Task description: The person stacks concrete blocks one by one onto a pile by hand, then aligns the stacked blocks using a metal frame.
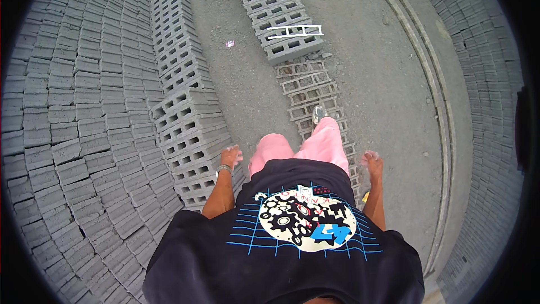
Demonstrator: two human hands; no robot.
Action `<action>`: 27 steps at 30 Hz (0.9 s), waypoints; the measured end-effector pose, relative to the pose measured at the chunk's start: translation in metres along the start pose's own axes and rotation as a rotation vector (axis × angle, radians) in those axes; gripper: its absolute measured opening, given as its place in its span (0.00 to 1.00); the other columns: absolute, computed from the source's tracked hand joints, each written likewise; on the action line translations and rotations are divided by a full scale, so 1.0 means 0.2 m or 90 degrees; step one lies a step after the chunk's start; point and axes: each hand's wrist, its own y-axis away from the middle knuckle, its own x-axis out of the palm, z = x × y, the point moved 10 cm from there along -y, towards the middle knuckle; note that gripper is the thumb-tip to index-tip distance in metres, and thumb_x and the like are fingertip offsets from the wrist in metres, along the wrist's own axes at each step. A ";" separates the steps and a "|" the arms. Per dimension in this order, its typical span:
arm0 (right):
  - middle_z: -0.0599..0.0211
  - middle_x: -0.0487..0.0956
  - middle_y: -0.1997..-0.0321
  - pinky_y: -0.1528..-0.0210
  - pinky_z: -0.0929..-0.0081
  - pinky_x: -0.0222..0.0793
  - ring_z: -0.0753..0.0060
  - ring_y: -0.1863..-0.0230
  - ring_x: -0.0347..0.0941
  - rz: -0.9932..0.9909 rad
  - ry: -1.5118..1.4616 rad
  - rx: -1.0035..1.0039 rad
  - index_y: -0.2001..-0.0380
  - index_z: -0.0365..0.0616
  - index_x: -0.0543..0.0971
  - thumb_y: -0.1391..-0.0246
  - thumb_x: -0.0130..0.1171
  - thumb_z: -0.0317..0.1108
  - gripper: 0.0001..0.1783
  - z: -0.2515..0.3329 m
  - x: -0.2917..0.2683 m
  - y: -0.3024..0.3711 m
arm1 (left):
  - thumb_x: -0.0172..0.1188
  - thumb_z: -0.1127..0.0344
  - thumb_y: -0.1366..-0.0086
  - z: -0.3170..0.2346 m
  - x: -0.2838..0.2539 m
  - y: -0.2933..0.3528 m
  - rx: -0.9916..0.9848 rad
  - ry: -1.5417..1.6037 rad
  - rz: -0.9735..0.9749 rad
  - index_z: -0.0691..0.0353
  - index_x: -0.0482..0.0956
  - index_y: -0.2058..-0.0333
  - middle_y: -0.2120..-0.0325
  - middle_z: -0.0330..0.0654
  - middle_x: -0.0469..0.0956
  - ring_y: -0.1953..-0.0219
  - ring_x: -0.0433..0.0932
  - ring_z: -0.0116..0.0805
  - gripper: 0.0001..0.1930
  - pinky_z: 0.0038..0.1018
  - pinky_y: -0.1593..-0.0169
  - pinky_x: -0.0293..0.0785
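Note:
My left hand point(231, 156), with a watch point(223, 169) at its wrist, hangs beside my left thigh, near a low row of hollow concrete blocks point(191, 129). Its fingers are loosely bent and apart, holding nothing. On the other side, my right hand point(372, 160) hangs free over the ground, its fingers slightly curled with nothing visible in them. Ahead, another row of grey hollow blocks point(270, 5) stands with its holes up. A white ladder-shaped frame point(304, 31) lies across the near end of that row.
Thin block-shaped outlines point(308, 84) mark the ground ahead and beneath my legs; one shoe point(319, 114) stands among them. Tall stacked blocks point(84, 118) fill the left, with another stack point(478, 22) far right. A double rail-like strip point(430, 62) curves along the right ground.

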 end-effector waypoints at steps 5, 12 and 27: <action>0.42 0.82 0.66 0.60 0.66 0.76 0.54 0.62 0.81 0.082 0.373 0.137 0.62 0.28 0.79 0.53 0.63 0.39 0.22 -0.08 -0.30 -0.54 | 0.54 0.51 0.35 -0.13 0.30 0.23 -0.028 0.070 -0.018 0.64 0.76 0.51 0.64 0.43 0.84 0.72 0.83 0.33 0.23 0.25 0.76 0.69; 0.44 0.83 0.66 0.58 0.63 0.73 0.55 0.60 0.81 0.115 0.412 -0.220 0.64 0.30 0.81 0.54 0.63 0.42 0.23 0.99 0.16 -1.06 | 0.54 0.51 0.35 -0.27 0.56 0.33 -0.086 0.046 -0.035 0.64 0.76 0.50 0.63 0.42 0.84 0.71 0.82 0.32 0.23 0.25 0.73 0.70; 0.45 0.83 0.61 0.53 0.63 0.74 0.50 0.57 0.81 0.393 0.555 -0.255 0.58 0.40 0.83 0.51 0.61 0.41 0.20 1.63 1.16 -1.69 | 0.55 0.60 0.35 -0.96 1.16 -0.64 -0.101 0.119 -0.080 0.72 0.80 0.59 0.68 0.47 0.83 0.70 0.82 0.33 0.17 0.28 0.66 0.76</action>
